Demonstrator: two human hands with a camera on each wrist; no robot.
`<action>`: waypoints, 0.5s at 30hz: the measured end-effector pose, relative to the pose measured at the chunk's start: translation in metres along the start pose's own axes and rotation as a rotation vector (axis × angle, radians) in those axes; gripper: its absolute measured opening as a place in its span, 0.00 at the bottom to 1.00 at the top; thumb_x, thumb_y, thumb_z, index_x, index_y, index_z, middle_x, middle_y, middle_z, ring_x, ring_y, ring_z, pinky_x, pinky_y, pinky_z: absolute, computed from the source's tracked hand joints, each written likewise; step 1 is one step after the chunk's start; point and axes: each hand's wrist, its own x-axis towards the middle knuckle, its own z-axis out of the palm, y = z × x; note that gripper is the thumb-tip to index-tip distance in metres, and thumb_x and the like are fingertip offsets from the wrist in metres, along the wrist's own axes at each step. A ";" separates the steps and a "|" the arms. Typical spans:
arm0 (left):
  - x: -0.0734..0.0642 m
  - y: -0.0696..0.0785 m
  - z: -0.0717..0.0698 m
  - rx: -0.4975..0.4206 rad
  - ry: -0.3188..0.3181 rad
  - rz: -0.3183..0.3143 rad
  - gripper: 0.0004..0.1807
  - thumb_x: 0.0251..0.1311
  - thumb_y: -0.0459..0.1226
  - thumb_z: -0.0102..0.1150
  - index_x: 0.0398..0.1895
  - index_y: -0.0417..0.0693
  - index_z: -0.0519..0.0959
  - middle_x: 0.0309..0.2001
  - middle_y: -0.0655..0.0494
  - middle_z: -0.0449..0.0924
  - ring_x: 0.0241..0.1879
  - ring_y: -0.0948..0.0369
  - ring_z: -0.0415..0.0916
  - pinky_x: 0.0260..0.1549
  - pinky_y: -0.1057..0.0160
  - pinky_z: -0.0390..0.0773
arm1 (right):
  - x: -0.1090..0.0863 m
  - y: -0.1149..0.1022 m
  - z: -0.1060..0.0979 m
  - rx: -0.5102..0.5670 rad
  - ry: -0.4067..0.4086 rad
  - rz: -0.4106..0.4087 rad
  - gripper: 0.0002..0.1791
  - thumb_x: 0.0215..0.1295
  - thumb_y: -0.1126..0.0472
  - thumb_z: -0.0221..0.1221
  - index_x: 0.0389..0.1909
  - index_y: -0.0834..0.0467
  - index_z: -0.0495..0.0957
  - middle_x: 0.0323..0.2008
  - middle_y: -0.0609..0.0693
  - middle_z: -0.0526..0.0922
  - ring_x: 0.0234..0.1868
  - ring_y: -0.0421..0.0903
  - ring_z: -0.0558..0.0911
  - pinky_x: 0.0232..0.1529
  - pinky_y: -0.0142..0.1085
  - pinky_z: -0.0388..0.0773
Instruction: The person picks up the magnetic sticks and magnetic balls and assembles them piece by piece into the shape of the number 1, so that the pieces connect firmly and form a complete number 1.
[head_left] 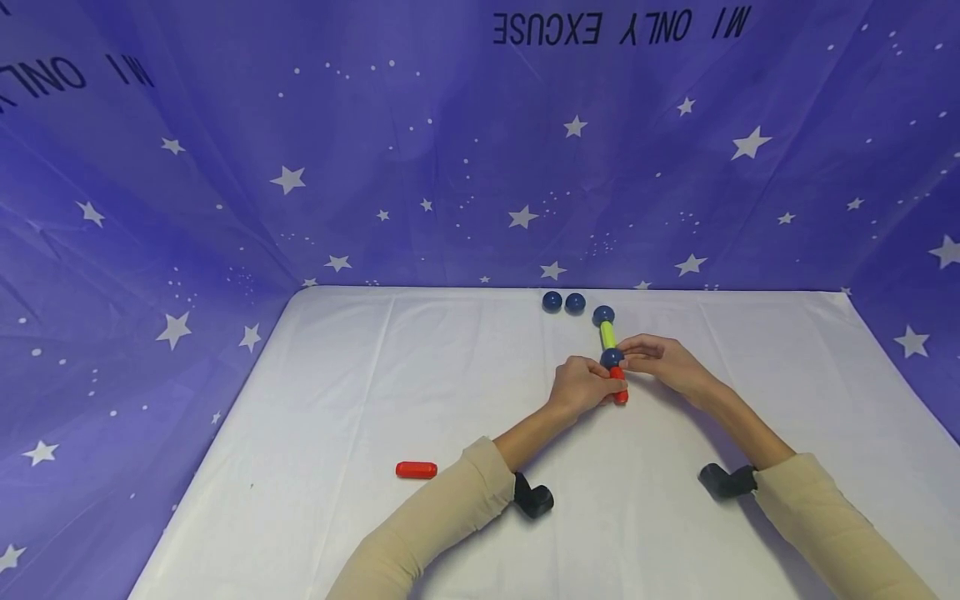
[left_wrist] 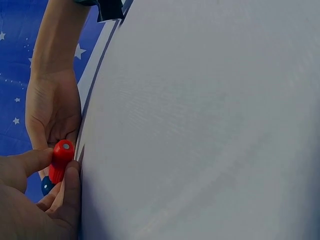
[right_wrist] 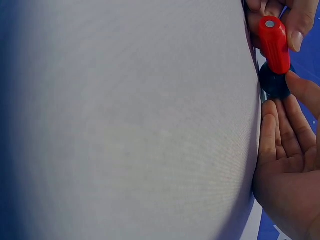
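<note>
My left hand [head_left: 582, 388] pinches a red magnetic rod [head_left: 618, 385] between thumb and fingers. A small metal disc shows in the rod's free end in both wrist views. The rod's other end meets a dark blue ball [head_left: 612, 358]. My right hand [head_left: 671, 364] holds this ball, its thumb by the joint and its fingers at the far side in the right wrist view. Beyond the ball, a yellow-green rod [head_left: 607, 335] runs away from me to another blue ball [head_left: 603, 316], so the four pieces form one line.
Two loose blue balls, a left one [head_left: 552, 302] and a right one [head_left: 575, 303], sit near the back edge of the white-covered table [head_left: 337, 375]. A spare red rod [head_left: 416, 470] lies beside the left sleeve. A purple starry cloth [head_left: 480, 167] hangs behind the table.
</note>
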 end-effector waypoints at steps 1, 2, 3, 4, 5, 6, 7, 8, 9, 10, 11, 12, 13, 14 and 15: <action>0.000 0.000 0.000 0.004 0.000 0.000 0.11 0.52 0.35 0.76 0.20 0.41 0.83 0.14 0.58 0.79 0.16 0.66 0.77 0.15 0.75 0.69 | 0.000 0.000 0.000 -0.001 0.001 0.001 0.26 0.66 0.56 0.65 0.60 0.66 0.74 0.54 0.62 0.82 0.58 0.56 0.78 0.63 0.59 0.61; 0.000 0.000 0.000 0.009 -0.001 0.000 0.11 0.52 0.35 0.76 0.20 0.41 0.83 0.14 0.58 0.79 0.16 0.66 0.77 0.15 0.75 0.69 | 0.000 0.000 0.000 0.000 0.001 0.002 0.26 0.66 0.56 0.66 0.60 0.66 0.74 0.54 0.62 0.82 0.58 0.56 0.78 0.63 0.59 0.61; 0.001 -0.001 0.000 0.011 -0.001 0.000 0.11 0.52 0.35 0.76 0.20 0.41 0.83 0.14 0.58 0.79 0.16 0.66 0.76 0.15 0.75 0.69 | 0.000 0.000 0.000 0.000 0.000 0.003 0.26 0.66 0.57 0.65 0.60 0.66 0.74 0.54 0.62 0.82 0.58 0.56 0.78 0.63 0.59 0.61; 0.001 -0.001 0.000 0.013 -0.003 0.000 0.11 0.53 0.36 0.76 0.20 0.41 0.83 0.14 0.58 0.79 0.15 0.67 0.76 0.15 0.74 0.70 | 0.000 0.000 0.000 0.001 0.000 0.003 0.26 0.66 0.57 0.65 0.60 0.66 0.74 0.54 0.62 0.82 0.58 0.57 0.78 0.63 0.59 0.61; 0.001 -0.001 0.000 0.014 -0.004 0.001 0.11 0.53 0.36 0.76 0.20 0.41 0.83 0.13 0.58 0.79 0.15 0.67 0.76 0.15 0.74 0.70 | 0.000 -0.001 0.001 0.000 -0.001 0.003 0.26 0.66 0.57 0.65 0.60 0.66 0.74 0.54 0.62 0.81 0.58 0.57 0.78 0.63 0.59 0.62; 0.001 -0.001 0.000 0.016 -0.005 0.001 0.11 0.53 0.36 0.75 0.20 0.42 0.83 0.13 0.58 0.79 0.15 0.67 0.76 0.15 0.74 0.70 | 0.000 -0.001 0.000 -0.001 -0.001 0.002 0.26 0.66 0.57 0.65 0.60 0.66 0.74 0.54 0.62 0.81 0.59 0.57 0.78 0.63 0.59 0.62; 0.001 -0.001 0.000 0.017 -0.007 0.002 0.11 0.53 0.36 0.75 0.20 0.41 0.83 0.13 0.58 0.78 0.15 0.67 0.75 0.15 0.74 0.70 | 0.000 -0.001 0.000 -0.001 -0.001 0.002 0.26 0.66 0.57 0.65 0.60 0.66 0.74 0.54 0.62 0.81 0.59 0.57 0.78 0.63 0.59 0.62; 0.000 0.000 0.000 0.018 -0.008 0.004 0.11 0.53 0.36 0.75 0.20 0.41 0.83 0.13 0.59 0.78 0.15 0.67 0.75 0.15 0.74 0.70 | 0.000 -0.001 0.000 -0.001 -0.001 0.002 0.26 0.66 0.57 0.65 0.60 0.66 0.74 0.54 0.62 0.82 0.58 0.57 0.78 0.63 0.59 0.62; 0.000 0.000 0.000 0.019 -0.008 0.005 0.11 0.53 0.36 0.75 0.21 0.41 0.82 0.13 0.59 0.78 0.15 0.68 0.75 0.16 0.74 0.70 | 0.000 -0.001 0.001 -0.003 -0.002 0.000 0.26 0.67 0.56 0.65 0.60 0.66 0.74 0.54 0.62 0.82 0.58 0.57 0.78 0.63 0.59 0.62; 0.000 0.000 -0.001 0.020 -0.009 0.007 0.11 0.54 0.36 0.75 0.21 0.41 0.82 0.13 0.59 0.78 0.15 0.68 0.75 0.16 0.74 0.70 | 0.000 -0.001 0.000 -0.004 -0.001 -0.001 0.26 0.66 0.56 0.65 0.60 0.66 0.74 0.54 0.62 0.82 0.58 0.57 0.78 0.63 0.59 0.62; 0.000 0.000 -0.001 0.021 -0.010 0.006 0.11 0.54 0.36 0.75 0.21 0.41 0.83 0.13 0.60 0.78 0.15 0.68 0.75 0.16 0.74 0.70 | 0.000 -0.001 0.000 -0.004 -0.001 -0.002 0.26 0.66 0.56 0.65 0.60 0.66 0.74 0.54 0.62 0.82 0.58 0.56 0.78 0.63 0.59 0.62; 0.000 0.000 -0.001 0.023 -0.011 0.006 0.11 0.54 0.36 0.75 0.21 0.41 0.82 0.13 0.59 0.78 0.15 0.68 0.75 0.16 0.74 0.71 | 0.000 -0.001 0.000 -0.003 -0.001 -0.002 0.26 0.66 0.56 0.66 0.60 0.66 0.74 0.54 0.62 0.82 0.58 0.56 0.78 0.63 0.59 0.62; 0.000 0.000 -0.001 0.023 -0.013 0.005 0.11 0.54 0.35 0.75 0.22 0.41 0.83 0.14 0.59 0.78 0.15 0.67 0.75 0.16 0.74 0.71 | 0.000 -0.001 0.000 0.000 -0.002 -0.003 0.26 0.66 0.57 0.66 0.60 0.66 0.74 0.54 0.62 0.82 0.58 0.56 0.78 0.64 0.59 0.62; 0.000 0.000 -0.001 0.024 -0.014 0.003 0.10 0.54 0.35 0.75 0.22 0.41 0.83 0.14 0.59 0.78 0.16 0.67 0.76 0.17 0.74 0.71 | 0.000 0.000 0.000 0.004 -0.003 -0.003 0.26 0.66 0.57 0.66 0.60 0.66 0.74 0.54 0.62 0.82 0.58 0.56 0.78 0.64 0.59 0.61; 0.000 0.000 -0.001 0.021 -0.017 0.001 0.10 0.54 0.35 0.75 0.23 0.41 0.83 0.15 0.59 0.79 0.16 0.67 0.77 0.17 0.74 0.72 | 0.000 0.000 0.000 0.004 -0.005 -0.005 0.26 0.66 0.57 0.66 0.60 0.66 0.74 0.54 0.62 0.82 0.58 0.55 0.78 0.64 0.59 0.61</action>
